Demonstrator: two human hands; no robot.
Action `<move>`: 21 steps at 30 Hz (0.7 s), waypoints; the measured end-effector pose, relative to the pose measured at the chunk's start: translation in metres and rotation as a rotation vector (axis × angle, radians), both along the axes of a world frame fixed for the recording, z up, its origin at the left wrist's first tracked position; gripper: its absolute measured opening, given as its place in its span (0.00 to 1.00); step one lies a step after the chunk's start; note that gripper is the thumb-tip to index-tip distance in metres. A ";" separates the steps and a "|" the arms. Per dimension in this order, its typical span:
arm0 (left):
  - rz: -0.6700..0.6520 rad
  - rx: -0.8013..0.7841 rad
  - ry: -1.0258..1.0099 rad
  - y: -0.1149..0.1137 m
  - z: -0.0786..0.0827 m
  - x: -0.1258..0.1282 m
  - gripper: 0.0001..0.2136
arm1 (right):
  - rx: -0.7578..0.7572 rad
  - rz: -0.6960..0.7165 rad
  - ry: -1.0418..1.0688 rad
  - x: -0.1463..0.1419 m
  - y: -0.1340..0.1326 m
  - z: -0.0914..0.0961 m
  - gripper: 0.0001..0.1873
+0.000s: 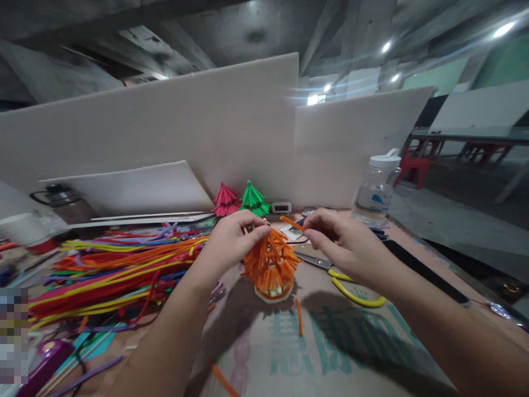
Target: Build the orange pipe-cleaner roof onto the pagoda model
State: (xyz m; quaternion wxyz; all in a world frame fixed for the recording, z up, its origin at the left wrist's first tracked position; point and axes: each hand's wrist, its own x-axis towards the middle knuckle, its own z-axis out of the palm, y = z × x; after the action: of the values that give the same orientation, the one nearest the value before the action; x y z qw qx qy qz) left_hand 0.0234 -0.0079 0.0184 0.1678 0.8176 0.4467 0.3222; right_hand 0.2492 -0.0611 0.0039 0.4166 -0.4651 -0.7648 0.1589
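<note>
In the head view, an orange tree of pipe cleaners (270,264) stands upright on a pale base, with layered, fringed tiers. My left hand (233,237) pinches the tree at its tip, thumb and forefinger together. Just right of the tip, my right hand (345,240) grips a short orange pipe cleaner (292,224) between thumb and fingers; its free end points toward the tree. Scissors with yellow handles (359,300) lie under my right hand. On the board in front are a short loose orange piece (299,317) and another orange piece (223,380).
A pile of colourful pipe cleaners (124,275) covers the left side. Behind stand a pink tree (226,199), a green tree (253,199) and a small white display (281,208). A water jug (376,190) is at right, a dark bottle (68,204) at left. White panels (185,121) close off the back.
</note>
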 end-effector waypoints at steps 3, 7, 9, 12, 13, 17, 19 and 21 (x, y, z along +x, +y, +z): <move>-0.027 0.004 -0.008 0.002 0.000 -0.001 0.12 | 0.011 -0.005 0.003 0.000 0.000 -0.001 0.06; -0.023 0.024 -0.031 0.000 0.003 -0.001 0.14 | -0.002 -0.002 0.018 0.000 0.000 0.000 0.06; 0.010 0.019 -0.024 -0.003 0.005 -0.001 0.14 | -0.008 -0.002 0.025 0.000 0.000 0.000 0.07; 0.029 0.014 -0.008 -0.004 0.007 0.000 0.13 | -0.010 -0.010 0.026 0.000 0.000 0.001 0.07; 0.027 0.008 -0.009 -0.004 0.007 0.000 0.13 | -0.010 -0.011 0.024 0.001 0.000 0.001 0.06; 0.022 -0.039 -0.031 -0.003 0.006 0.001 0.12 | -0.010 -0.006 0.016 0.001 0.000 0.002 0.06; 0.030 -0.055 -0.041 -0.003 0.006 0.003 0.11 | -0.010 -0.003 0.014 0.000 0.001 0.001 0.06; 0.035 -0.054 -0.049 -0.003 0.005 0.004 0.10 | -0.007 0.002 0.017 -0.001 0.001 0.001 0.06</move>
State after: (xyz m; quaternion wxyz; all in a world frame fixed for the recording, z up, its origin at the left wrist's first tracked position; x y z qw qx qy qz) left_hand 0.0271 -0.0110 0.0233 0.1950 0.7966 0.4653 0.3331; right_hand 0.2484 -0.0606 0.0050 0.4214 -0.4644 -0.7611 0.1659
